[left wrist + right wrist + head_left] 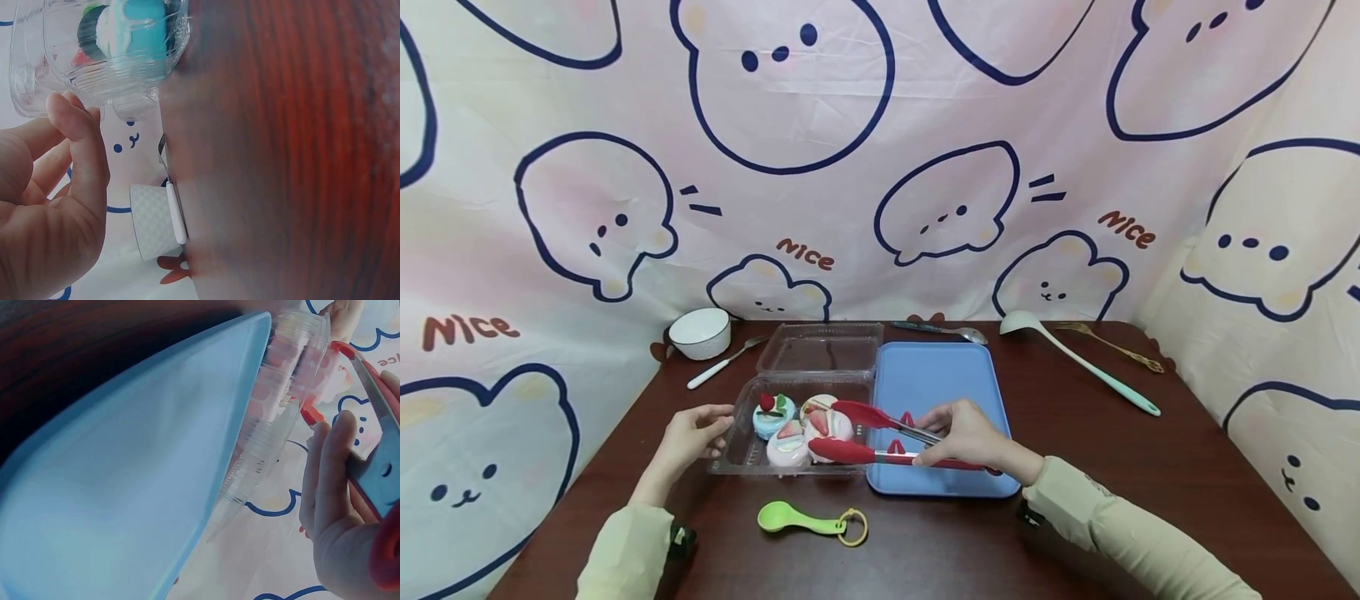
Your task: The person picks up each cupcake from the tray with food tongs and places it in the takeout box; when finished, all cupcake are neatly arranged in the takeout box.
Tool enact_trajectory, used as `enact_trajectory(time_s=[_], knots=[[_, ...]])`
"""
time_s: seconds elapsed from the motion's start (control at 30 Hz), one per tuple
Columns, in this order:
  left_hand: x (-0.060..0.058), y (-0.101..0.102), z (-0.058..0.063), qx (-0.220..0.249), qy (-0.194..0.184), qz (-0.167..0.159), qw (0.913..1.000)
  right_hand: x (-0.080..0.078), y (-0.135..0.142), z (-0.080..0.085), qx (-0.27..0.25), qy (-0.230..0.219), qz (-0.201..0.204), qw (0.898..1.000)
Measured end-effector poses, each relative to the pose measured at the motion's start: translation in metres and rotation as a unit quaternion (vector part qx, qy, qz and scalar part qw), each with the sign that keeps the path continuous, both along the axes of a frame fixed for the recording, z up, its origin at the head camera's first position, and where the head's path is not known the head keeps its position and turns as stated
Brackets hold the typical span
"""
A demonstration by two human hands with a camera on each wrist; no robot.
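My right hand [958,433] grips red-tipped tongs [865,414] with metal arms, held over the blue tray's near half. The tongs' tips reach left to either side of a pink cake topped with strawberry [831,425]. It sits with other small cakes in an opened clear plastic container [741,454]: a blue one [772,421] with a red berry, a pale pink one [787,452] in front, and another partly hidden behind. At the container's left side is my left hand [692,433], fingers loosely bent; in the left wrist view its fingertips [59,109] appear to touch the clear wall.
Right of the container lies the blue tray [936,367]. A green measuring spoon [797,518] lies in front. Behind are a white bowl [700,335], a white-handled fork [722,367], a spoon [940,329], a ladle [1082,362] and a gold fork [1112,346].
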State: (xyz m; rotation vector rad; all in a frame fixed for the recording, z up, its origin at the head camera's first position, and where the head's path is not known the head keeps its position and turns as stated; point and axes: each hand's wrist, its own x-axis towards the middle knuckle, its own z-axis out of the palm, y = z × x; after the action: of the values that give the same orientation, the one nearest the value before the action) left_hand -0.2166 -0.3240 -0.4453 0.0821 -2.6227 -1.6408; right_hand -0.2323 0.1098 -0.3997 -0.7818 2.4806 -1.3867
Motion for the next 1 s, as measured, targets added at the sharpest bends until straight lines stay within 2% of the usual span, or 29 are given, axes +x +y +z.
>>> enact_trajectory(time_s=[0.13,0.33,0.43,0.6,1.0], knots=[[0.004,0.004,0.008,-0.002,0.000,-0.003,1.0000,0.003,-0.001,0.003,0.005,0.008,-0.003,1.000],[0.005,0.009,0.010,-0.005,-0.008,0.015,0.9998,0.005,-0.002,0.005,0.022,0.032,-0.012,0.999],[0.006,0.011,0.014,-0.016,-0.005,0.013,0.9998,0.006,-0.003,0.007,0.028,0.041,-0.014,0.999],[0.009,0.016,0.021,-0.026,-0.012,0.015,0.9995,0.008,-0.003,0.007,0.029,0.037,-0.015,0.999],[0.009,0.014,0.019,-0.030,-0.012,0.014,0.9994,0.009,-0.004,0.004,0.021,0.033,-0.014,0.999]])
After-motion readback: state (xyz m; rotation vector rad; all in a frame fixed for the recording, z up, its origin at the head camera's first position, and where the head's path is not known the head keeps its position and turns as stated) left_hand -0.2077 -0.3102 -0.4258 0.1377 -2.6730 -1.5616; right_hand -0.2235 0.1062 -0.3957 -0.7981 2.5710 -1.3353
